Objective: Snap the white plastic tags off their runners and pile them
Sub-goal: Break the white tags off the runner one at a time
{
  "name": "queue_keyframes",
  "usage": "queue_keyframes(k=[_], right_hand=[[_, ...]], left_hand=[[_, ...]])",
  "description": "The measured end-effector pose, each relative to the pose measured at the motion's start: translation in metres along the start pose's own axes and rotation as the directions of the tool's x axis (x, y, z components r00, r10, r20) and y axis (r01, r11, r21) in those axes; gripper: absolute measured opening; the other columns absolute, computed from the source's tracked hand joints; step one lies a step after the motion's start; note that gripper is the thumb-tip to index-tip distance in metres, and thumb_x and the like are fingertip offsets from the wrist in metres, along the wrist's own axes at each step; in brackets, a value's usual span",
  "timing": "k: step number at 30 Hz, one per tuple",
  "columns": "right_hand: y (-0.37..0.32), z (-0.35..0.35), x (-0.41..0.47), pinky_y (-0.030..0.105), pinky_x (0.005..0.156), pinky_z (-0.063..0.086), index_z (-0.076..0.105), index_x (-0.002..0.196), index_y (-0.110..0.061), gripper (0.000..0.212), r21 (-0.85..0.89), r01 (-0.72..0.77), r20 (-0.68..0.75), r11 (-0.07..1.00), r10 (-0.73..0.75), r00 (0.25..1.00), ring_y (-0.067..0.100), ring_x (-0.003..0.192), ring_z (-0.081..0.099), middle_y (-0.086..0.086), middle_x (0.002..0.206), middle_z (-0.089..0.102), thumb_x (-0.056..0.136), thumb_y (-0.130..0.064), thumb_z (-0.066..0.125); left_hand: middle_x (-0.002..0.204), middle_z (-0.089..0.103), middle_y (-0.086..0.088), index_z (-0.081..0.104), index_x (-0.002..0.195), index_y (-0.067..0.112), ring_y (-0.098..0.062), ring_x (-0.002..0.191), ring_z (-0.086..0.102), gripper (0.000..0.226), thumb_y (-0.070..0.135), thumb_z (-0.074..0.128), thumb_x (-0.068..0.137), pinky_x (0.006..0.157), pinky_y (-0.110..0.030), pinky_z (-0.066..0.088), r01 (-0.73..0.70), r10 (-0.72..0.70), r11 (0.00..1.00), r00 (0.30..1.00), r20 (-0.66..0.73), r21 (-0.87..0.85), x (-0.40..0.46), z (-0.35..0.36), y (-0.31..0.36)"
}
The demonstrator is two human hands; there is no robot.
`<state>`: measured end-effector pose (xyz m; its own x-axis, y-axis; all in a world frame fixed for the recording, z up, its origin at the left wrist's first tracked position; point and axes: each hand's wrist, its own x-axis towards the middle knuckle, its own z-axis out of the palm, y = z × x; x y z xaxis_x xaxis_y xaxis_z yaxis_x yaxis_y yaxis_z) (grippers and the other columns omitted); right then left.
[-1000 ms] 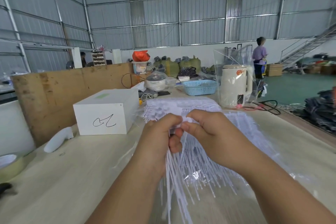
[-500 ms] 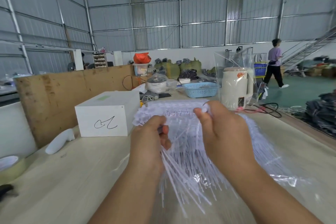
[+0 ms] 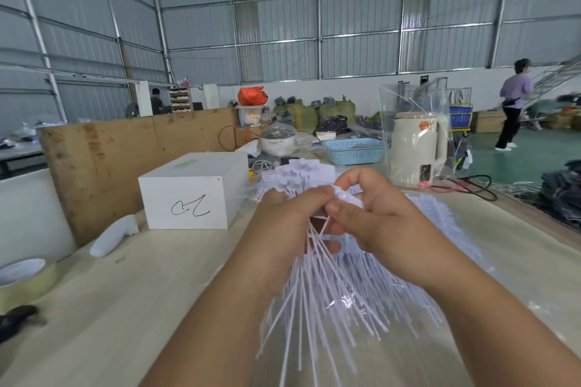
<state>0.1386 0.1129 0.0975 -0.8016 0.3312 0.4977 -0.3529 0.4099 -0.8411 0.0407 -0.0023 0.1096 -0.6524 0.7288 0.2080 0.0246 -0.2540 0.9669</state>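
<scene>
Tags: we saw a bundle of thin white plastic tags with long stems and small flat heads (image 3: 317,289) held above the table, stems fanning down toward us, heads (image 3: 298,177) bunched at the top.
Left hand: our left hand (image 3: 283,229) was wrapped round the bundle just below the heads.
Right hand: our right hand (image 3: 374,217) pinched one small white piece at the top between thumb and forefinger; whether it was a tag or a bit of runner we could not tell.
Handling: we judged them light, springy and slippery, likely to snap cleanly if taken close to the joint.
Pile: more white tags (image 3: 440,223) lay spread on the table beyond the hands.
Surface: a pale wooden tabletop (image 3: 157,308) with clear film over part of it.
Room: a large metal-walled hall, with a white cardboard box (image 3: 191,195) and a cream electric kettle (image 3: 415,148) on the table.
</scene>
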Motion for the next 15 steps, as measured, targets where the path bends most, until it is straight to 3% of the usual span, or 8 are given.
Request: queue_keyframes(k=[2,4,6,8,10,13,15], right_hand=[[0.003,0.004,0.002,0.030,0.060,0.040,0.052,0.091,-0.027,0.019,-0.064,0.047,-0.077,0.997,-0.052,0.996,0.030,0.061,0.055,0.008,0.076,0.066,0.087,-0.040,0.066],[0.007,0.009,0.001,0.038,0.066,0.040,0.052,0.087,-0.032,0.014,-0.213,0.059,-0.109,0.975,-0.084,0.991,0.039,0.072,0.056,0.018,0.083,0.065,0.092,-0.040,0.061],[0.011,0.015,0.001,0.037,0.060,0.039,0.050,0.085,-0.032,0.015,-0.240,0.051,-0.119,0.969,-0.081,0.990,0.035,0.064,0.053,0.010,0.077,0.064,0.093,-0.043,0.056],[0.016,0.023,0.003,0.029,0.051,0.034,0.049,0.085,-0.031,0.016,-0.229,0.033,-0.145,0.973,-0.068,0.987,0.017,0.051,0.043,-0.004,0.063,0.054,0.091,-0.044,0.056],[0.023,0.032,0.005,0.028,0.052,0.033,0.050,0.087,-0.028,0.018,-0.202,0.004,-0.173,0.979,-0.039,0.984,0.009,0.053,0.037,-0.010,0.063,0.047,0.089,-0.044,0.058],[0.031,0.046,0.007,0.024,0.057,0.037,0.057,0.090,-0.029,0.018,-0.101,-0.064,-0.137,0.993,0.050,0.989,0.003,0.057,0.045,-0.008,0.072,0.053,0.088,-0.046,0.063],[0.032,0.058,0.010,0.026,0.061,0.042,0.062,0.093,-0.032,0.023,0.026,-0.133,-0.051,0.991,0.134,0.990,0.002,0.065,0.056,-0.012,0.076,0.061,0.081,-0.052,0.064]], left_hand=[[0.081,0.069,-0.012,0.061,0.103,0.000,-0.025,0.055,0.067,0.025,0.020,0.066,0.088,0.047,-0.028,0.051,0.060,-0.059,0.998,0.997,0.045,-0.027,-0.002,-0.002,0.003],[0.071,0.061,-0.006,0.062,0.089,0.006,-0.019,0.042,0.056,0.016,0.022,0.064,0.090,0.041,-0.024,0.045,0.111,-0.107,0.992,0.992,0.074,-0.052,-0.002,-0.005,0.003],[0.062,0.055,0.000,0.059,0.080,0.012,-0.013,0.036,0.044,0.015,0.022,0.063,0.090,0.036,-0.018,0.036,0.173,-0.167,0.981,0.983,0.075,-0.091,-0.001,-0.008,0.000],[0.062,0.051,0.003,0.058,0.076,0.016,-0.007,0.033,0.034,0.016,0.022,0.062,0.090,0.032,-0.014,0.027,0.234,-0.221,0.956,0.971,0.086,-0.178,0.001,-0.011,-0.004],[0.063,0.049,0.003,0.057,0.076,0.017,-0.004,0.032,0.029,0.014,0.022,0.064,0.086,0.030,-0.012,0.021,0.258,-0.241,0.931,0.966,0.097,-0.260,0.000,-0.017,-0.010],[0.059,0.047,0.003,0.055,0.078,0.017,-0.003,0.030,0.028,0.014,0.024,0.067,0.076,0.029,-0.011,0.021,0.198,-0.191,0.935,0.980,0.051,-0.293,-0.004,-0.029,-0.015],[0.058,0.047,0.001,0.057,0.081,0.015,-0.003,0.031,0.029,0.009,0.022,0.062,0.084,0.029,-0.011,0.021,0.142,-0.151,0.946,0.989,-0.009,-0.291,-0.009,-0.037,-0.016]])
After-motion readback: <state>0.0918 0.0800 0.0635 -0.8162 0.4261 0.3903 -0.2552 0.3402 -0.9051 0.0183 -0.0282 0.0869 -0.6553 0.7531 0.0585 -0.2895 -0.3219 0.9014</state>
